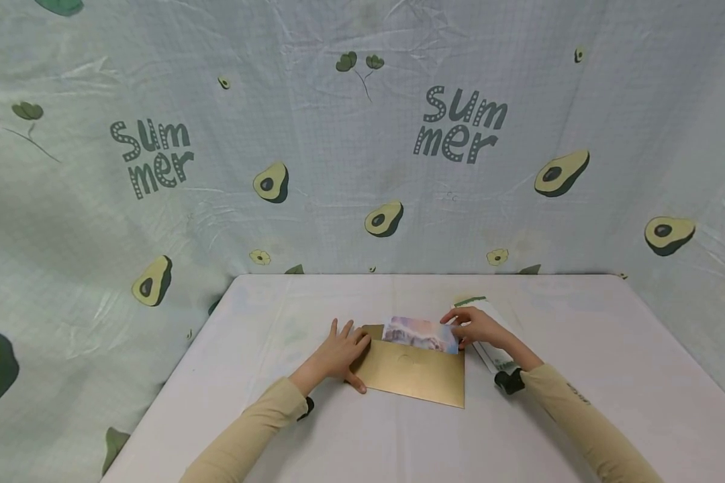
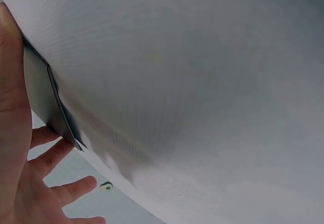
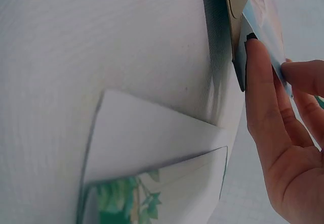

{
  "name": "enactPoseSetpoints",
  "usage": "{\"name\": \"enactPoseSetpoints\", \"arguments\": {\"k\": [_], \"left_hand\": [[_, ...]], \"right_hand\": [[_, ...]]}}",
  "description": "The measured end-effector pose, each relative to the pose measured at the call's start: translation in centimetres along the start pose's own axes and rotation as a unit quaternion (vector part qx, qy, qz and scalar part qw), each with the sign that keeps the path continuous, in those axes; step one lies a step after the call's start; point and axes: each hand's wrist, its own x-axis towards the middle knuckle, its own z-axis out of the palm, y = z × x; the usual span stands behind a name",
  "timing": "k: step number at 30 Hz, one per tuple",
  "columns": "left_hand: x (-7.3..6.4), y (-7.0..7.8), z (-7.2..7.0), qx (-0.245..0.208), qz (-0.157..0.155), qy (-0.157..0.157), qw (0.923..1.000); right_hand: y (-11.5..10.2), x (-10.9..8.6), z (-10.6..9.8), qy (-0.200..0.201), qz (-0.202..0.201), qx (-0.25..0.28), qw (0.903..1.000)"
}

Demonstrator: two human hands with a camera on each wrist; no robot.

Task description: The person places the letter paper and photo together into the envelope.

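Observation:
A gold envelope (image 1: 413, 371) lies on the white table, its left end under my left hand (image 1: 341, 353). The left fingers are spread and fairly straight, with the thumb near the envelope's near edge; in the left wrist view the hand (image 2: 38, 168) rests along the envelope's end (image 2: 48, 95). Out of the envelope's far side shows a picture card (image 1: 419, 333) in pastel pink, blue and purple, its lower part hidden in the envelope. My right hand (image 1: 477, 327) pinches the card's right end. In the right wrist view, thumb and fingers hold the card (image 3: 266, 19) beside the envelope's corner.
Under my right wrist lies a white paper piece with green print (image 1: 489, 355), seen in the right wrist view as a white folded paper with green leaves (image 3: 167, 188). Behind the table (image 1: 314, 298) hangs a cloth printed with avocados (image 1: 383, 219).

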Motion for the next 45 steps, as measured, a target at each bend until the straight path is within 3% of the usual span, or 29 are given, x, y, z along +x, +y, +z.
{"name": "enactPoseSetpoints", "arguments": {"k": [14,23,34,45], "left_hand": [[0.0,0.1,-0.3,0.002,0.001,-0.005,1.0000],[0.2,0.1,-0.2,0.006,-0.001,0.001,1.0000],[0.3,0.0,-0.2,-0.003,0.000,-0.006,1.0000],[0.3,0.0,-0.4,-0.015,-0.002,-0.012,0.9998]], "right_hand": [[-0.2,0.3,0.4,-0.026,0.006,-0.041,0.9988],[-0.9,0.0,0.6,-0.057,-0.022,-0.062,0.9962],[-0.9,0.4,0.7,-0.080,-0.022,-0.057,0.9949],[-1.5,0.8,1.6,-0.119,-0.020,-0.092,0.9884]]}}
